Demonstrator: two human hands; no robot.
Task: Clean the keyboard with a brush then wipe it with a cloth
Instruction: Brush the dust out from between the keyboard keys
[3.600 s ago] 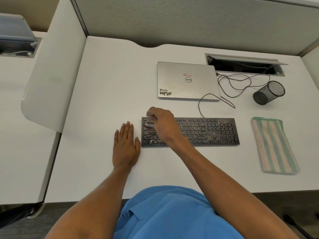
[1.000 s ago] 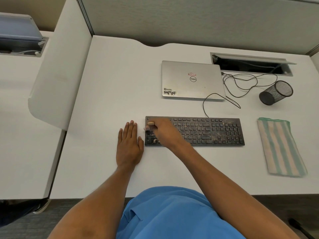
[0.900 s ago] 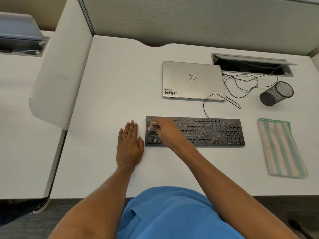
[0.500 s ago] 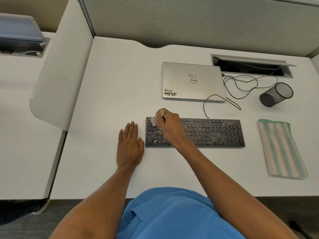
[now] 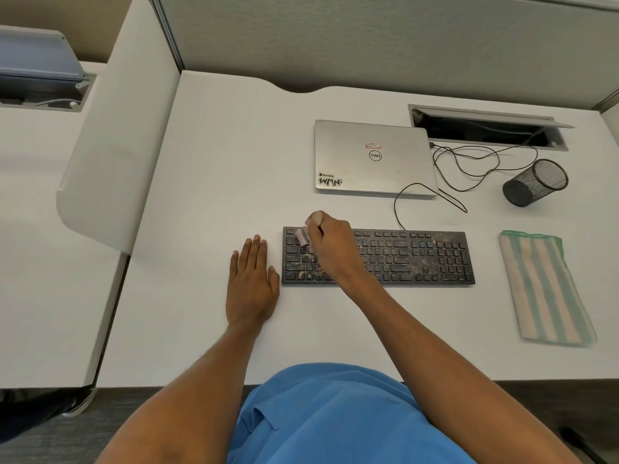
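Observation:
A black keyboard (image 5: 412, 259) speckled with pale dust lies on the white desk (image 5: 217, 162). My right hand (image 5: 330, 247) grips a small brush (image 5: 302, 236) with pinkish bristles, which touch the keys at the keyboard's upper left corner. The brush's wooden handle end sticks up above my fingers. My left hand (image 5: 252, 283) lies flat on the desk just left of the keyboard, fingers straight. A green and beige striped cloth (image 5: 544, 288) lies folded to the keyboard's right.
A closed silver laptop (image 5: 373, 159) sits behind the keyboard. Black cables (image 5: 469, 169) run from an open cable hatch (image 5: 482, 128) at the back right. A black mesh pen cup (image 5: 536, 182) lies on its side. A white divider panel (image 5: 110, 135) borders the desk's left.
My right hand moved the brush from the lower keys up to the keyboard's top left corner. My left hand stayed flat in place.

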